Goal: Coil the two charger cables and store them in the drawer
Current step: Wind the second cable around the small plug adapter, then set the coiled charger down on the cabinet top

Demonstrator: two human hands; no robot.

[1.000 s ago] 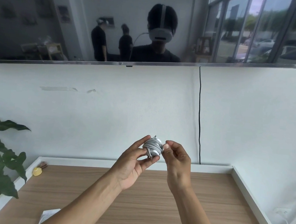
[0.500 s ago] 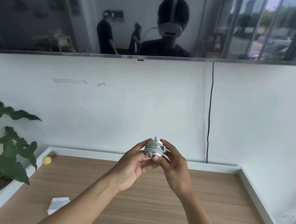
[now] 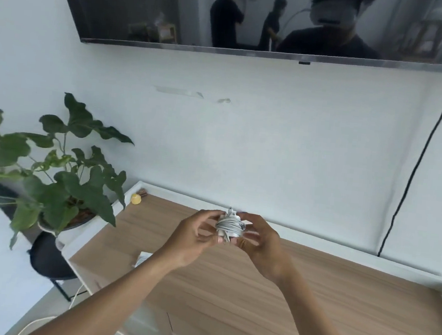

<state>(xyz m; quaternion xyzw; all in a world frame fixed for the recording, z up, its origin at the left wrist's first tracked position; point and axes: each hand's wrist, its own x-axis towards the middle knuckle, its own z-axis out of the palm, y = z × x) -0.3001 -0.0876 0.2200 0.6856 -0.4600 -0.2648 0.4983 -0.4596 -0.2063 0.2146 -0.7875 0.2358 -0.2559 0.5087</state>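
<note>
Head view: the coiled charger cable (image 3: 230, 226) is up above the wooden desktop (image 3: 310, 297). The left hand (image 3: 188, 241) and right hand (image 3: 260, 248) both curl their fingers round it, the same two-handed grip as half a second ago. The view has swung left, and the plant (image 3: 65, 179) now shows much larger.

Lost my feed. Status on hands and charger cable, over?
Left hand and right hand both gripping the charger cable. Cable wound in a tight bundle, held above the desk. Second cable not in view.
</note>
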